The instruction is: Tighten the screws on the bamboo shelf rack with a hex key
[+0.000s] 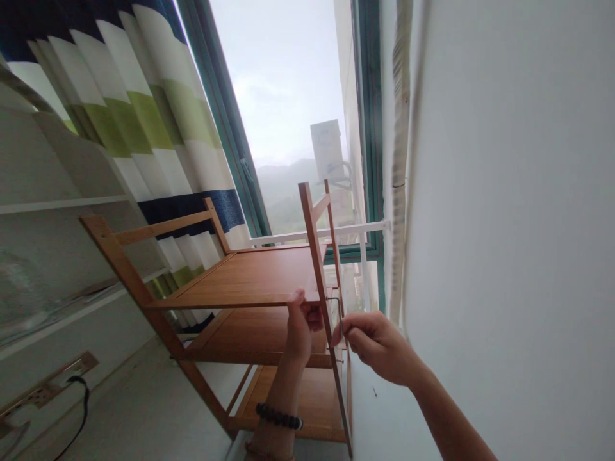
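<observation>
A wooden shelf rack (259, 272) with three boards stands in front of the window. My left hand (302, 326) is closed around the front edge of its top board, near the right post, thumb on top and fingers curled underneath. Outside that post, my right hand (369, 342) grips the long arm of a hex key (341, 314). The short arm of the key points at the post, level with the top board, and its tip meets the bolt spot there. Lower on the same post a bolt (340, 361) sticks out.
White wall (509, 192) fills the right side. Behind the rack are a green-framed window (369, 128), a white rail (355, 228) and a striped curtain (125, 121). At left are white shelves (62, 203) and a power strip (52, 384) with a black cable (85, 410).
</observation>
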`<state>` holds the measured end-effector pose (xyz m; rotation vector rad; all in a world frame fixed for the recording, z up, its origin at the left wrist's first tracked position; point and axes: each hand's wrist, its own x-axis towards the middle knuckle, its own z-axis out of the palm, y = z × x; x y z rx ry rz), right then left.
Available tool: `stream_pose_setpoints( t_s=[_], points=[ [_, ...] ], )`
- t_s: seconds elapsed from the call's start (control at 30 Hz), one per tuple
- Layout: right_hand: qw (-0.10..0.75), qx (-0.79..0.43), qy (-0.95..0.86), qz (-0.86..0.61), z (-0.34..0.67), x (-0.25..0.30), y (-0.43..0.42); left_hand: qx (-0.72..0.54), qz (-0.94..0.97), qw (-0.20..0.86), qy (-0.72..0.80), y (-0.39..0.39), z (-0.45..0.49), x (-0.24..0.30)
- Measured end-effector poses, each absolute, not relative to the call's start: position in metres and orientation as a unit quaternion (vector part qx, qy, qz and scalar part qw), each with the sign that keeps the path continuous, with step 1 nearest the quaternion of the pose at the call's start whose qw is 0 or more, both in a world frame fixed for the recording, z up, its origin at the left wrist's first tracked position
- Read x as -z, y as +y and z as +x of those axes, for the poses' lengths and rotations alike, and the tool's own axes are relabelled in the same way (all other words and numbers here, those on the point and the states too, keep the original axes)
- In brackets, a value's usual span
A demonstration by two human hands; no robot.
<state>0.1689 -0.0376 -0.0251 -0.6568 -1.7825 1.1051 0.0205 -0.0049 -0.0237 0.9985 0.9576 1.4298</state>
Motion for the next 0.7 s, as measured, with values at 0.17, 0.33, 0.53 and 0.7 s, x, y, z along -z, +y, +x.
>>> stream_pose_setpoints(
  t_s=[0.17, 0.33, 0.53, 0.7],
  points=[
    [0.493, -0.532, -0.662, -0.188, 0.166, 0.02, -0.045, -0.623, 0.418, 0.52, 0.409, -0.004, 0.02, 0.025],
    [0.54, -0.554, -0.61, -0.17, 0.157, 0.009, -0.043, -0.611, 0.412, 0.53, 0.419, -0.008, 0.022, 0.021],
    [0.599, -0.482, -0.608, -0.199, 0.151, 0.011, -0.025, -0.61, 0.396, 0.541, 0.422, -0.008, 0.022, 0.02],
    [0.582, -0.386, -0.664, -0.268, 0.154, 0.02, -0.017, -0.598, 0.412, 0.548, 0.415, -0.008, 0.022, 0.019]
  ],
)
